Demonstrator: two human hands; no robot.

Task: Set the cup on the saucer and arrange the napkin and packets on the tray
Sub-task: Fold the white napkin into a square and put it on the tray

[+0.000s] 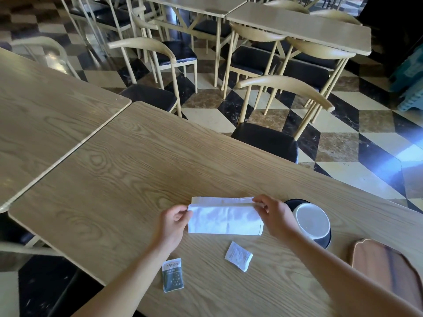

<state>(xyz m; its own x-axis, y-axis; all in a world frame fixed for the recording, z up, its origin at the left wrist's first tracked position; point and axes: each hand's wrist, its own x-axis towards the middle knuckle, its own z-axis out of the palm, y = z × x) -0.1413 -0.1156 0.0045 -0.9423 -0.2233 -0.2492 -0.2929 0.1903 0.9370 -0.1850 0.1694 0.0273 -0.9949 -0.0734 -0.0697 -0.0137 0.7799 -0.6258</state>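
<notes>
Both hands (225, 217) pinch napkin (225, 221) ends, table (137, 168) beyond bare

I see two bare forearms entering from the bottom edge, no sleeves showing on either. My left hand (172, 221) and right hand (275, 215) wear no gloves, rings, watch or bracelets.

A single head-worn wide-angle view looks forward and down over the surface (142, 170) from close above. Its upper part takes in chairs (283, 106) and checkered floor (343, 133) beyond.
</notes>
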